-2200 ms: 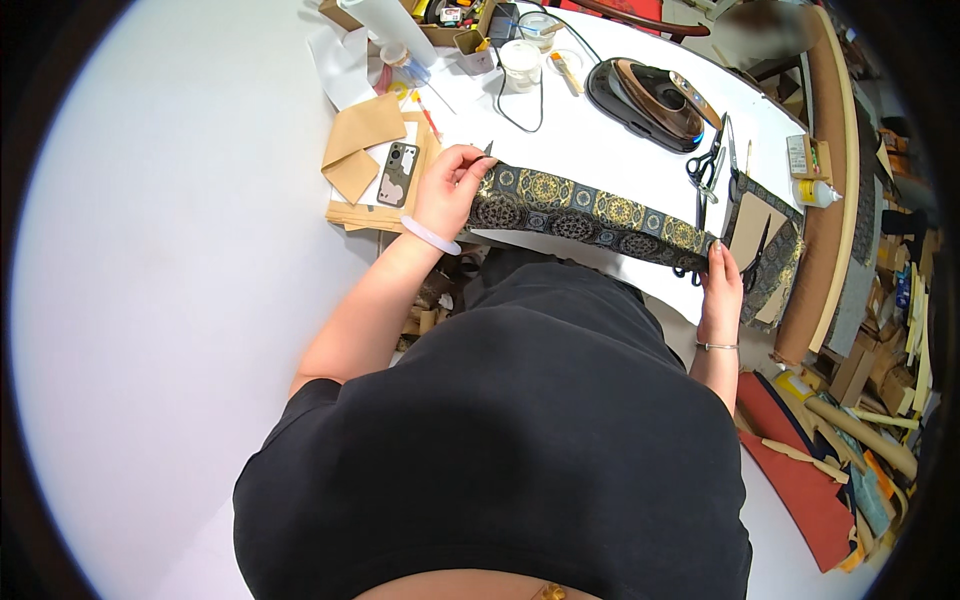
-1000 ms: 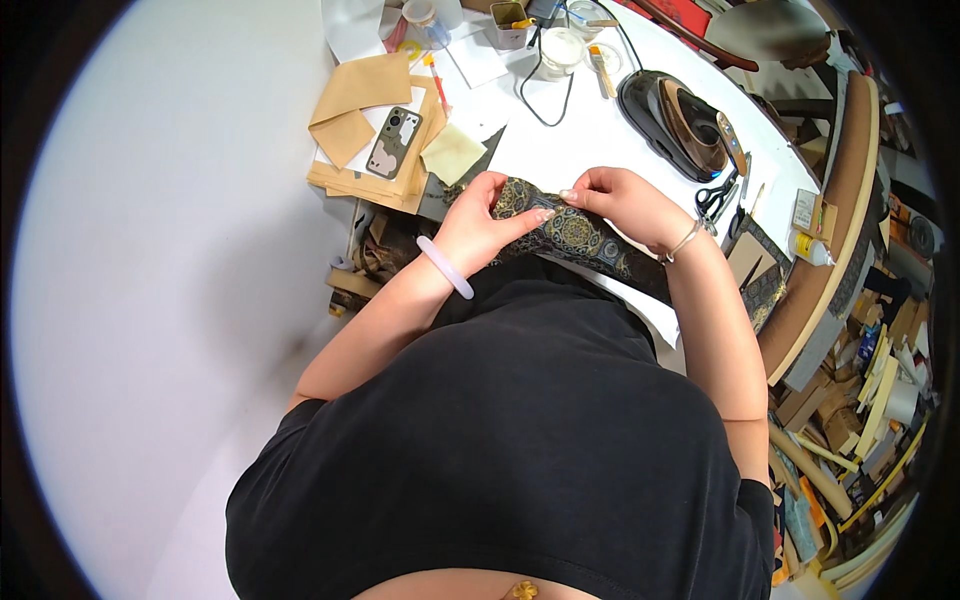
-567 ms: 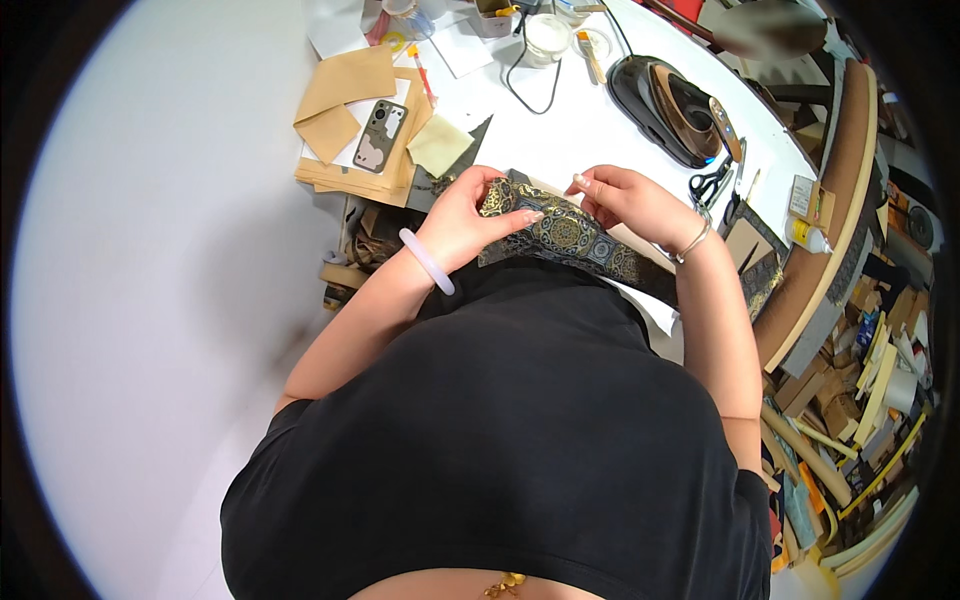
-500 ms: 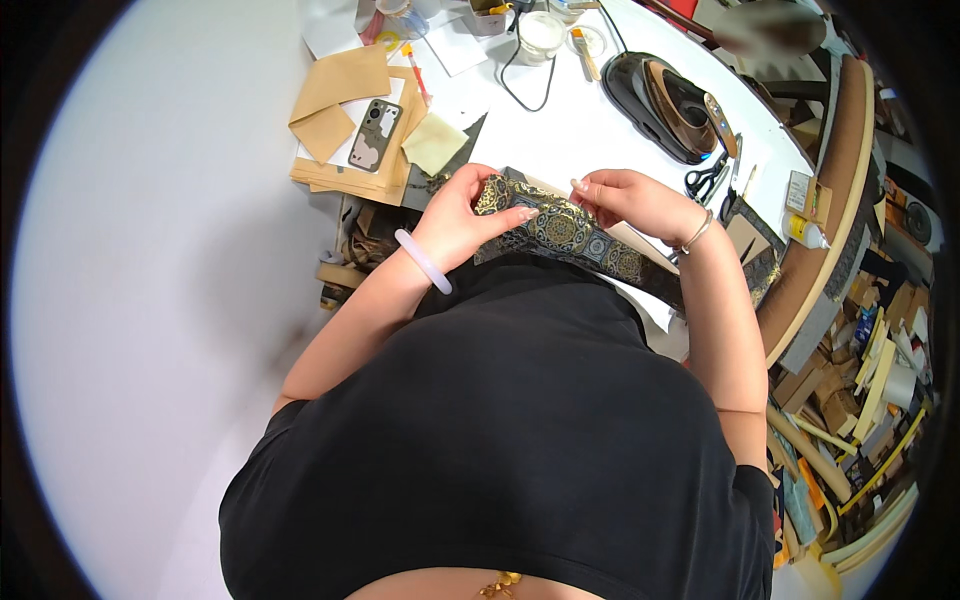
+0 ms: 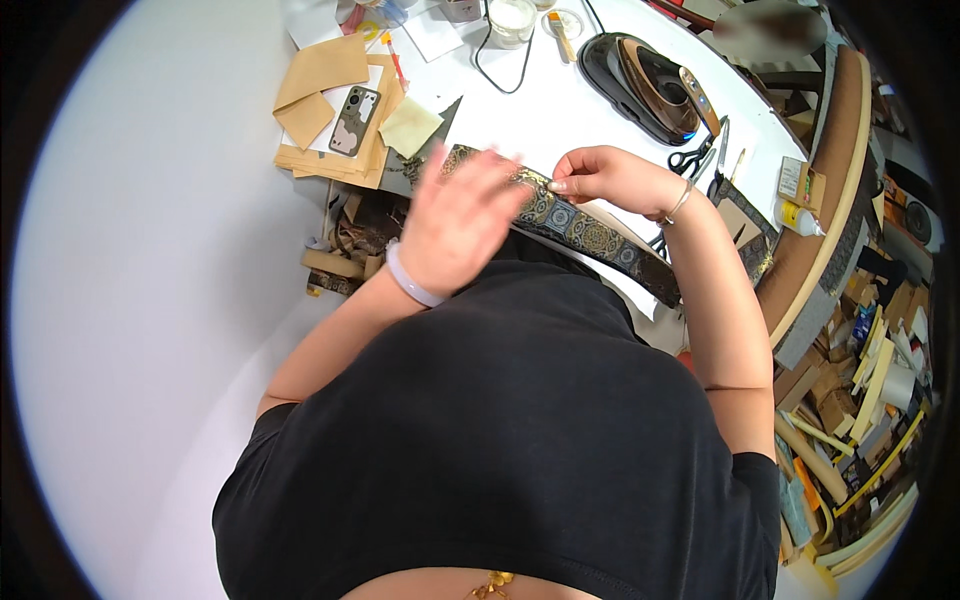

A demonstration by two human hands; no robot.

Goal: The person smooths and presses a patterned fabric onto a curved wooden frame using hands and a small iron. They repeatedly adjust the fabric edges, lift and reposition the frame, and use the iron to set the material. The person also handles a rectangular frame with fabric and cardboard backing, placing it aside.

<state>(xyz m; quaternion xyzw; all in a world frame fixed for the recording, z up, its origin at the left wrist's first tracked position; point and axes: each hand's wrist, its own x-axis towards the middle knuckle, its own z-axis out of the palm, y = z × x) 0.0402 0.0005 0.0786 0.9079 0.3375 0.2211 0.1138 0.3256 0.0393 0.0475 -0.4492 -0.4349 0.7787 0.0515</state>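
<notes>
A long strip covered in black, gold and blue-grey patterned fabric (image 5: 597, 238) lies slantwise along the table's near edge, close to my body. Over its left end is my left hand (image 5: 462, 222), fingers stretched out and smeared by motion; whether the palm touches the fabric I cannot tell. My right hand (image 5: 615, 183) pinches the strip's far edge near its middle, thumb against the fingers. Part of the strip's left end is hidden under my left hand.
A brown iron (image 5: 655, 90) on its dark base stands at the back right, with black scissors (image 5: 690, 160) nearby. A white glue bottle (image 5: 797, 217) lies at the right. Brown paper sheets (image 5: 330, 75) and a phone (image 5: 354, 122) are at the left. A brush (image 5: 562, 38) lies farther back.
My left hand has let go of the strip's left end and spread flat over it. The strip lies lower and straighter. My right hand has shifted slightly left, still pinching the edge.
</notes>
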